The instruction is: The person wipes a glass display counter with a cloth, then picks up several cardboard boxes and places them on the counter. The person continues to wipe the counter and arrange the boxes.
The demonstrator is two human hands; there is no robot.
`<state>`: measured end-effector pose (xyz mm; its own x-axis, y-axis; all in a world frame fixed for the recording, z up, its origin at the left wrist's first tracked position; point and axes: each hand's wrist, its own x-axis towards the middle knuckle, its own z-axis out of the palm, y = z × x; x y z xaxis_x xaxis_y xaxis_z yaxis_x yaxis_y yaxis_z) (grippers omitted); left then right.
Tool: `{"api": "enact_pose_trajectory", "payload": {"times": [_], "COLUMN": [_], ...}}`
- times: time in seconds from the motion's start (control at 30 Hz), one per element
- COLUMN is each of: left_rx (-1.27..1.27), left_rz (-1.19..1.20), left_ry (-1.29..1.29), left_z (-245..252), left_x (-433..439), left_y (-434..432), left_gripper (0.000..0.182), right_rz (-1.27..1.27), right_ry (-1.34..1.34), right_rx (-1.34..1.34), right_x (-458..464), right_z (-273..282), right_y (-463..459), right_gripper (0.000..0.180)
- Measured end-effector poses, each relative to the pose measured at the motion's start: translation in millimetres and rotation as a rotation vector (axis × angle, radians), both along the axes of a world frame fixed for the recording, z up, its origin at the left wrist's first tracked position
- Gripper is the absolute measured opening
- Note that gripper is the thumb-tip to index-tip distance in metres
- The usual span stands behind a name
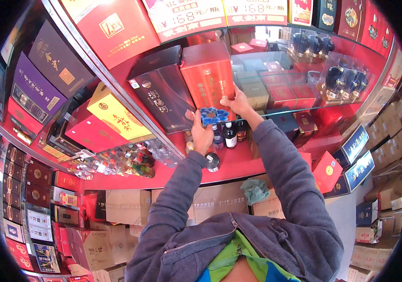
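Note:
An upright red gift box (206, 75) with a blue flower near its base stands on a glass shelf, beside a tall dark gift box (164, 95). My right hand (239, 104) holds the red box's right side low down, thumb across its front. At the lower left corner of the same box is my left hand (202, 135), its thumb and forefinger raised against the corner. Under the shelf edge, close to my left hand, several bottles (230, 135) and a round dark-lidded jar (212, 161) stand on a red surface.
Yellow (118, 116) and purple (37, 88) boxes fill the left shelves. Glass shelves (275, 77) with more boxes and dark bottles extend rightward. Below are cardboard cartons (218, 202), a green cloth (255, 190) and an open-flapped red box (327, 171).

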<state>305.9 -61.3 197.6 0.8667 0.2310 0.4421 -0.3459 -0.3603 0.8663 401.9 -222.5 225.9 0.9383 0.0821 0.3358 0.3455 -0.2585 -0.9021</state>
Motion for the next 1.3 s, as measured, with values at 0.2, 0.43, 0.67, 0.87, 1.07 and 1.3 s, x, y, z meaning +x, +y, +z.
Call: {"api": "enact_pose_trajectory", "payload": {"times": [0.2, 0.43, 0.67, 0.87, 1.07, 1.3], "left_rx": [-0.129, -0.133, 0.084, 0.025, -0.194, -0.188], "left_rz": [-0.049, -0.231, -0.248, -0.385, -0.628, -0.727], "left_ry": [-0.019, 0.049, 0.155, 0.251, 0.447, 0.573], "left_z": [0, -4, -2, -40, -83, -86], "left_x": [-1, -1, -15, -50, -88, -121], "left_y": [-7, -1, 7, -15, -56, -59], "left_gripper": [0.065, 0.071, 0.072, 0.071, 0.076, 0.079], "right_rz": [0.050, -0.022, 0.064, 0.114, 0.107, 0.010], "right_ry": [-0.036, -0.002, 0.061, 0.182, 0.269, 0.327], "right_rx": [-0.013, -0.117, -0.336, -0.447, -0.403, -0.401], "right_x": [5, -8, -60, -132, -196, -234], "right_z": [-1, 4, 25, 29, 6, 16], "right_y": [-2, -9, -74, -121, -161, -214], "right_gripper": [0.092, 0.101, 0.084, 0.067, 0.062, 0.062]}}
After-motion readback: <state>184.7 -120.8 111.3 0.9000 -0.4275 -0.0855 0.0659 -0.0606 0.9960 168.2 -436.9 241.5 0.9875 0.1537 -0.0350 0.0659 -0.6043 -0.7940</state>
